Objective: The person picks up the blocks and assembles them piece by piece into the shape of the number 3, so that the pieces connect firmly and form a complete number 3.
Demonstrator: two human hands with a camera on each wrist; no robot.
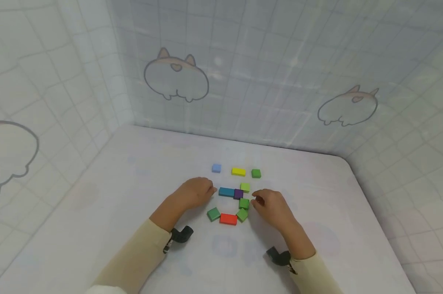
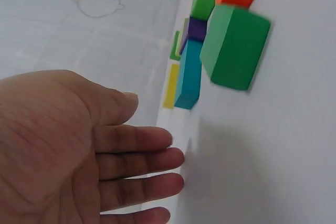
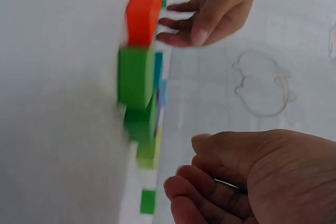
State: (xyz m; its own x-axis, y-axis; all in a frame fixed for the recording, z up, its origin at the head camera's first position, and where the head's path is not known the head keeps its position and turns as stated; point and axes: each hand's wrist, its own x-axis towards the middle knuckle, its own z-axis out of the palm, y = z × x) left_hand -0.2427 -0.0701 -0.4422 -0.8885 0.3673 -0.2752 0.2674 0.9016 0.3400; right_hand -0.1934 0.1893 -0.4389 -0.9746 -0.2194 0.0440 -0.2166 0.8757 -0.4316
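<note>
My left hand (image 1: 196,192) is beside the left end of a teal block (image 1: 226,192); its fingers are extended and hold nothing in the left wrist view. My right hand (image 1: 272,206) hovers just right of a green block (image 1: 244,203), fingers loosely bent with nothing between them. A dark purple block (image 1: 238,194) adjoins the teal one, and a lime block (image 1: 245,187) lies behind it. Nearer me, a red block (image 1: 228,219) lies between a dark green block (image 1: 213,214) and a turned green block (image 1: 242,215).
Farther back a light blue block (image 1: 216,168), a yellow block (image 1: 238,172) and another green block (image 1: 256,173) form a spaced row. The white tabletop (image 1: 162,159) meets a tile-patterned back wall (image 1: 258,81) with animal drawings. Similar walls stand at both sides.
</note>
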